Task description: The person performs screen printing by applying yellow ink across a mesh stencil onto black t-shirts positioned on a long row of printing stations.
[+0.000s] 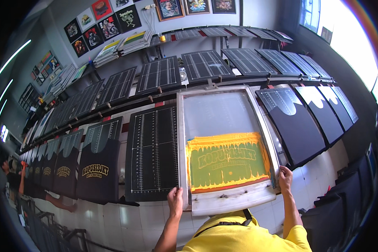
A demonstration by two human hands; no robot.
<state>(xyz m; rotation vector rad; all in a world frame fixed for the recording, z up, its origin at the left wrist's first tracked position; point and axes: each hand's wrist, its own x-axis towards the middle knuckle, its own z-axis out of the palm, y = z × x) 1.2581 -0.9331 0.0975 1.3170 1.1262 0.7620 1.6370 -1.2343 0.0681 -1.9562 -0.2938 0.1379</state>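
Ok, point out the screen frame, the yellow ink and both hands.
screen frame (pixel 233 203): head view, near rail.
yellow ink (pixel 227 140): head view, upper band on the mesh.
left hand (pixel 175 200): head view, knuckles.
right hand (pixel 285 178): head view, back of hand.

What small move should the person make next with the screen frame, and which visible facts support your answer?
Probably lift the frame by its near edge. Both the left hand and the right hand grip its near corners, and the yellow ink lies spread over the design. Further left, a shirt already shows a yellow print, while the board beside the frame is bare.
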